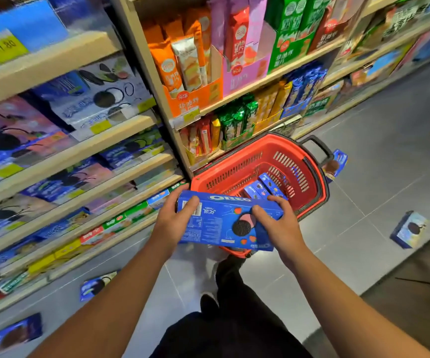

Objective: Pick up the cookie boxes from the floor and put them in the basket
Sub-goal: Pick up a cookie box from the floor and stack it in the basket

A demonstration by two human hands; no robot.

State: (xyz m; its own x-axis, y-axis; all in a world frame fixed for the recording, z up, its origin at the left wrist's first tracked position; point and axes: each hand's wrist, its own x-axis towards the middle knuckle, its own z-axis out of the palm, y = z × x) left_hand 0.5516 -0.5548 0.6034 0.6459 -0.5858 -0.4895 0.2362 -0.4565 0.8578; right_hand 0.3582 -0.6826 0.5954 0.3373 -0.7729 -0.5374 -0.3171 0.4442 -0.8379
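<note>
Midway stage: both hands, left hand [173,221] and right hand [281,226], grip an Oreo box [224,220] above the red basket [309,161], which holds several boxes [263,188]; four boxes lie on the floor [379,156].

The blue cookie box [224,220] is looking like printed cardboard with a slick, slightly glossy coat. The red basket [237,164] is showing up as hard moulded plastic, slotted walls, smooth with a dull sheen, and its black handle [318,147] is looking like matt plastic. The floor [379,177] is reading as smooth grey tile, faintly reflecting light. The shelves [61,157] are looking like pale, matt wood-look board, and the green snack packs [234,120] are glinting like foil.
</note>
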